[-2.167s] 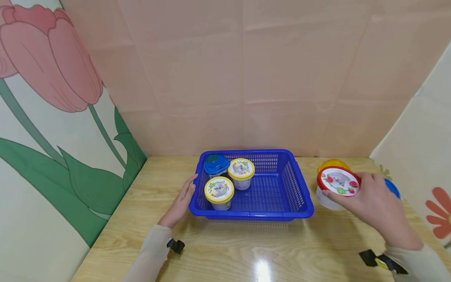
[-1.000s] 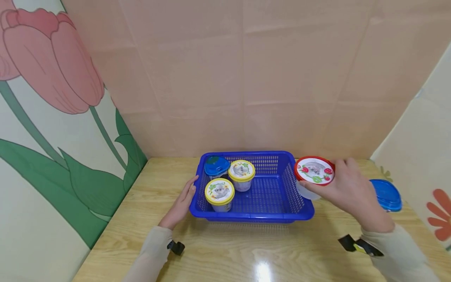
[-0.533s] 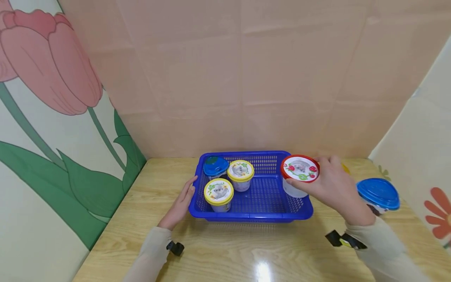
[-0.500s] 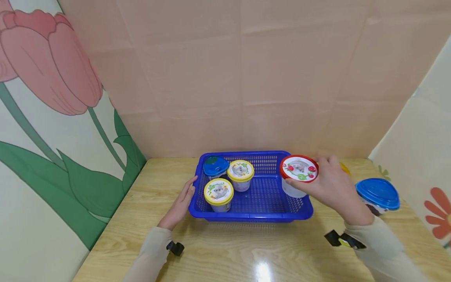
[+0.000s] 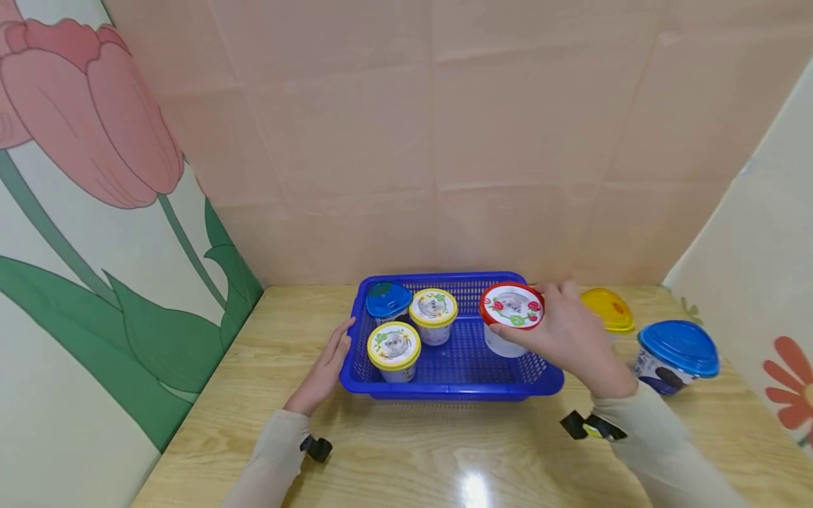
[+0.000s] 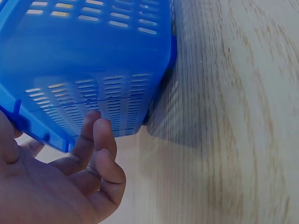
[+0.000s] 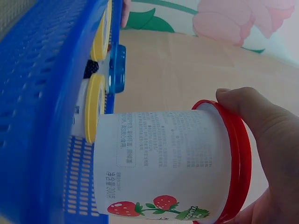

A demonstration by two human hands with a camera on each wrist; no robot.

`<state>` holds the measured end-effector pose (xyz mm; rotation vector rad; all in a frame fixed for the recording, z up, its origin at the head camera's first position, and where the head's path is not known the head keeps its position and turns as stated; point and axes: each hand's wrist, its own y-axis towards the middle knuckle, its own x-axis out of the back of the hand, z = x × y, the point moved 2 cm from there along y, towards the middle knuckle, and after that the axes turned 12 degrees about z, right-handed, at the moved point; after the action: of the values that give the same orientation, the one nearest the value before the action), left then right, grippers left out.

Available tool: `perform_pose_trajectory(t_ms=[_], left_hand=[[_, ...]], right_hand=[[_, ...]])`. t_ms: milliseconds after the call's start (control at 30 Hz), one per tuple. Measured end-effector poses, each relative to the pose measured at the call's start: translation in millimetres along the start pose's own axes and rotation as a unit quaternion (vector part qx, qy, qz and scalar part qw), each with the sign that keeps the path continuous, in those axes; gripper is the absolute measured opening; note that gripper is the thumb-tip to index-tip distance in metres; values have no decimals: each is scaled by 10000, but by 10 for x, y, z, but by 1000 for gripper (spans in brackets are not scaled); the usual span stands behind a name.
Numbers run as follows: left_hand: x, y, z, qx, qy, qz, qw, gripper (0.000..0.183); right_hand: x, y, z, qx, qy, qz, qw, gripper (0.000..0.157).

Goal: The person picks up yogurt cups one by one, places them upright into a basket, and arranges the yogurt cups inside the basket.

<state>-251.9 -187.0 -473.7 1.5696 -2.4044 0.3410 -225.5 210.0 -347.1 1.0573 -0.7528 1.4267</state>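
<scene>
My right hand grips a white paper tub by its red lid, which has strawberries printed on it. It holds the tub over the right part of the blue plastic basket, and the right wrist view shows printed text on the tub's side. My left hand rests against the basket's left rim, fingers relaxed; in the left wrist view several fingers hang loosely bent beside the slotted wall. Inside the basket's left side stand two yellow-lidded tubs, one in front and one behind, and a blue-lidded tub.
On the table, right of the basket, stand a yellow-lidded tub and a blue-lidded tub with a dark print. A pinkish covered wall rises behind the basket. Side walls carry flower pictures.
My right hand has carried the red-lidded tub left, from the table on the right to over the basket. The blue- and yellow-lidded tubs behind it have come into view. My left hand stays put.
</scene>
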Motion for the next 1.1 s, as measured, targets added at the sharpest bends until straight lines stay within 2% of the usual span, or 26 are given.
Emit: perform_pose_trajectory(t_ms=[233, 433, 600, 833, 1000, 1100], left_hand=[[-21, -28, 6, 148, -9, -30, 9999, 49], [-16, -15, 11, 145, 2, -33, 9999, 49], [-8, -7, 8, 60, -19, -11, 10000, 49], [3, 1, -3, -31, -47, 13, 10000, 49], [-4, -15, -58, -18, -126, 67, 9999, 49], [-18, -58, -159, 40, -157, 109, 9998, 49]], right_hand=[[-134, 52, 79, 26, -50, 227, 9997, 114], [-212, 74, 143, 101, -12, 218, 9997, 105], [-285, 98, 200, 172, -199, 213, 9994, 99], [-407, 137, 284, 140, -207, 604, 9979, 97], [-479, 158, 332, 78, -245, 869, 9959, 98], [-519, 169, 364, 129, -257, 928, 9953, 98]])
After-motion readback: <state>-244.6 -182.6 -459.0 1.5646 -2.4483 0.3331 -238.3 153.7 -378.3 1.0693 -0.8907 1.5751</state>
